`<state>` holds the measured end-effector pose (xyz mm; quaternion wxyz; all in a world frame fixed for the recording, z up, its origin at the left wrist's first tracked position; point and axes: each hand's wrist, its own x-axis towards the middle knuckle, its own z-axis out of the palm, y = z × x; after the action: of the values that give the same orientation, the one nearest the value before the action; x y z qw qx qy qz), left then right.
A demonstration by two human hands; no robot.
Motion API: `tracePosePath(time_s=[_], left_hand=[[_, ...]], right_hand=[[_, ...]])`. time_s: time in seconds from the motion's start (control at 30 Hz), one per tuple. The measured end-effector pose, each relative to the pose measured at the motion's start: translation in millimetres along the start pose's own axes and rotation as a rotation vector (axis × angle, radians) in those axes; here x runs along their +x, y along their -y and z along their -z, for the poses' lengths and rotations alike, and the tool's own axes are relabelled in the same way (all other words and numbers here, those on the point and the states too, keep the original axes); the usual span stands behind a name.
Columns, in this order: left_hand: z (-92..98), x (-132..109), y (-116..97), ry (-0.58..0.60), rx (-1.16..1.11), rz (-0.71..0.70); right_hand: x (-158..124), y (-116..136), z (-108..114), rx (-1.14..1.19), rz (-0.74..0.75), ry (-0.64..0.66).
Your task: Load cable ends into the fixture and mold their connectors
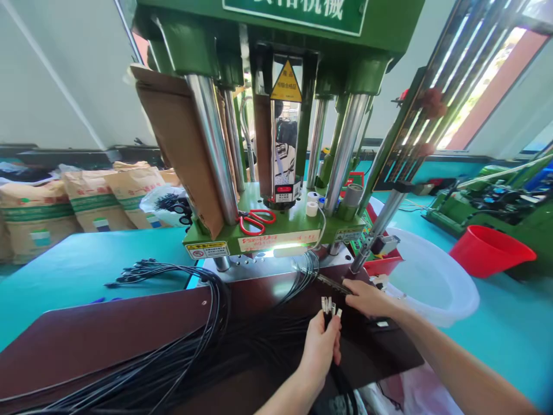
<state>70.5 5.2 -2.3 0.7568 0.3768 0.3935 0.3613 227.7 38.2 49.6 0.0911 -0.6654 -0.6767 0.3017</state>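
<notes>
My left hand (322, 346) is closed around a bunch of black cables (329, 314), their small metal connector ends sticking up above my fist. My right hand (367, 297) lies on the dark brown worktop (108, 340) beside a black strip-shaped fixture (330, 282), its fingers pressed together at the fixture's end. Just beyond stands a green vertical moulding machine (276, 236) with chrome columns. More black cables (173, 357) sweep across the worktop to the left.
Red-handled scissors (257, 222) lie on the machine's green platen. A white plastic basin (432, 279) and a red bucket (490, 251) stand on the right. Brown paper sacks (86, 202) are stacked at the back left. A teal table (78, 265) surrounds the worktop.
</notes>
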Motion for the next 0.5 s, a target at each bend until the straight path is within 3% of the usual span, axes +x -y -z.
tracePosePath(time_s=[0.1, 0.27, 0.37, 0.5], left_hand=[[-3.5, -1, 0, 0.034, 0.068, -0.008], [-18.5, 0, 0, 0.124, 0.248, 0.0], [-25.2, 2, 1, 0.136, 0.333, -0.031], [-27.7, 5, 1, 0.142, 0.367, -0.044]], right_hand=[[-38, -8, -14, 0.241, -0.14, 0.04], [-68, -14, -56, 1.08, -0.182, -0.224], [-70, -14, -69, 1.221, -0.133, -0.32], [-70, -17, -69, 1.258, -0.139, -0.339]])
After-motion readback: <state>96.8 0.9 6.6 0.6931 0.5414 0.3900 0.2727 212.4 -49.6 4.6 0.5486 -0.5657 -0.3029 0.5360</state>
